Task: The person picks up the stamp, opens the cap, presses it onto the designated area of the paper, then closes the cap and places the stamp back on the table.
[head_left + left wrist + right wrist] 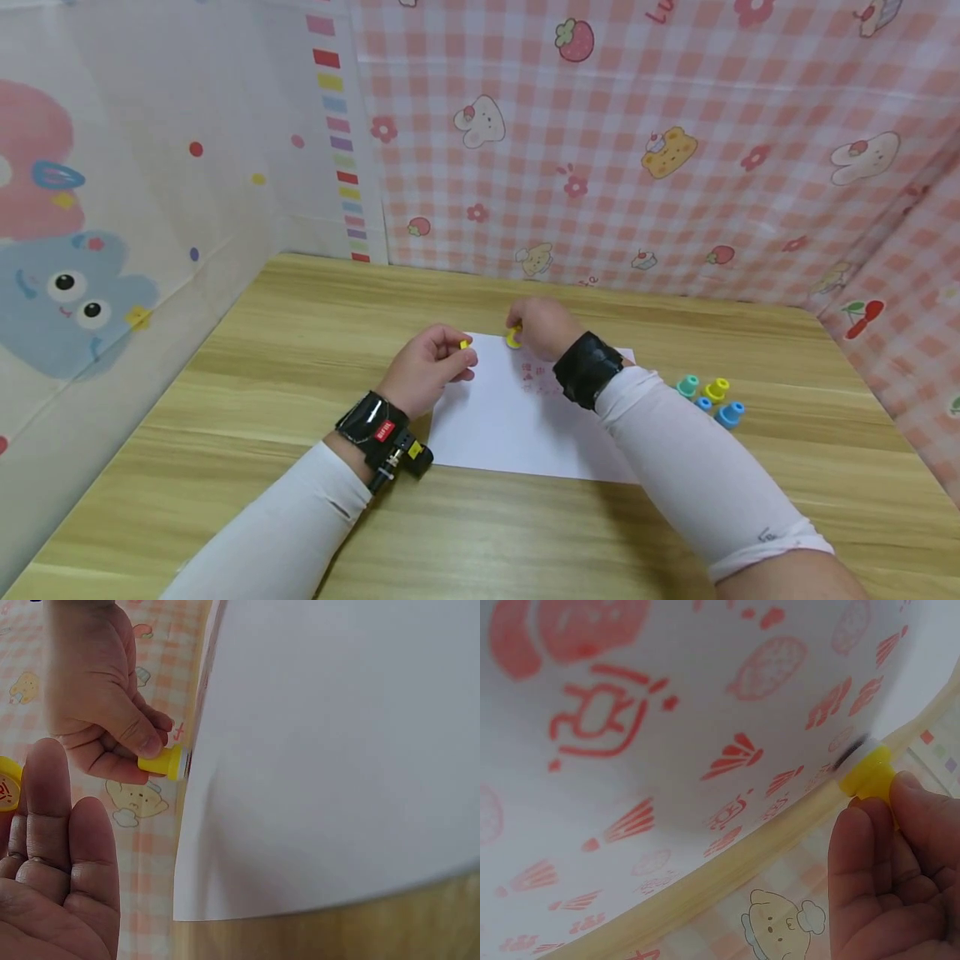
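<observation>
In the head view a white sheet of paper [495,433] lies on the table, with red prints [534,379] near its upper middle. My right hand [550,327] pinches a yellow stamp [513,337] at the paper's far edge. The right wrist view shows that stamp [871,774] with its dark face tilted down against or just over the paper; contact cannot be told. My left hand [427,367], by the paper's left edge, holds a small yellow cap [464,344] between thumb and fingers. Red marks show on the cap [7,789] in the left wrist view.
Right of the paper, partly behind my right forearm, stand several small stamps: a teal one [687,385], a yellow one [717,389] and blue ones [730,414]. A patterned cloth [600,167] hangs along the table's back edge.
</observation>
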Action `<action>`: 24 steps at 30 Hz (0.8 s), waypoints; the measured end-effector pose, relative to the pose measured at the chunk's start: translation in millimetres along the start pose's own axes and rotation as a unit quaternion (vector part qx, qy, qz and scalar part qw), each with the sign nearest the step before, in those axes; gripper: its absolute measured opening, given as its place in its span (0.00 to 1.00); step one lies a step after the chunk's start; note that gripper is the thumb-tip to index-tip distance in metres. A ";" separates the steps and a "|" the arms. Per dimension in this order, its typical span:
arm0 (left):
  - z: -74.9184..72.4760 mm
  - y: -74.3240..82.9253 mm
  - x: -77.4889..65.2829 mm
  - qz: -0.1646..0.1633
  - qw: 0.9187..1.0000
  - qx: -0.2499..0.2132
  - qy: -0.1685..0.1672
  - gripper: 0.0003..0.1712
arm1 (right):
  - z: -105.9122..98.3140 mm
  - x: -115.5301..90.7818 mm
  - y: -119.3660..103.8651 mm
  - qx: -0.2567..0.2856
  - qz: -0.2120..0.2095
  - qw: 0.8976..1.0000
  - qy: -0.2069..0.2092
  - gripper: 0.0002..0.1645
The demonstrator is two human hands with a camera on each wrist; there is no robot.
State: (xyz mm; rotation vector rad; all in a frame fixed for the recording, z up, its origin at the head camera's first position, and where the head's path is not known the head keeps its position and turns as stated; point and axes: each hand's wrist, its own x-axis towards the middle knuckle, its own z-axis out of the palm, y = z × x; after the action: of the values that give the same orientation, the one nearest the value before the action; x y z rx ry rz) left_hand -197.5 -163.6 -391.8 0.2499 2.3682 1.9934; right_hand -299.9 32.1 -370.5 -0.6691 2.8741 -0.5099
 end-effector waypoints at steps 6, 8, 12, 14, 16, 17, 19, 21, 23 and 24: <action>0.1 2.2 -0.8 -0.002 1.000 0.003 0.003 0.09 | 0.5 2.6 1.2 0.004 -0.016 1.000 0.006 0.09; 0.1 3.0 -0.8 -0.001 1.000 0.005 0.003 0.09 | 0.9 2.9 0.8 -0.001 -0.019 1.000 0.010 0.08; 0.5 3.5 -0.8 -0.003 1.000 0.006 0.004 0.09 | 2.3 3.8 -0.6 -0.022 -0.023 0.999 0.014 0.08; 0.6 2.9 -1.5 -0.007 1.000 0.007 0.003 0.08 | 3.4 4.1 -1.6 -0.031 -0.023 0.999 0.010 0.08; 0.8 2.4 -1.7 -0.009 1.000 0.010 0.003 0.09 | 3.7 4.4 -2.6 -0.043 -0.024 0.999 0.006 0.07; 0.9 2.6 -1.4 -0.007 1.000 0.012 0.003 0.09 | 3.0 4.4 -3.0 -0.046 -0.025 0.999 0.005 0.07; 1.2 3.0 -1.4 -0.004 1.000 0.015 0.005 0.09 | 2.2 4.4 -3.2 -0.047 -0.027 0.999 0.007 0.07; 1.7 3.2 -2.2 -0.003 1.000 0.016 0.006 0.09 | 2.6 3.7 -3.2 -0.050 -0.030 0.998 0.009 0.07; 2.2 3.6 -2.6 -0.001 1.000 0.016 0.005 0.09 | 3.0 3.5 -2.8 -0.050 -0.032 0.998 0.011 0.06; 2.3 3.6 -2.6 -0.001 1.000 0.015 0.005 0.09 | 3.1 3.6 -2.5 -0.051 -0.033 0.998 0.012 0.06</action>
State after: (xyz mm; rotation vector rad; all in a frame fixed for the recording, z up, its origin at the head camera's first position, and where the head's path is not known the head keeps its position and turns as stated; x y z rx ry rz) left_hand -194.2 -161.2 -388.9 0.2391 2.4053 1.9625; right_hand -301.4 27.5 -372.7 -0.7798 2.9251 -0.3832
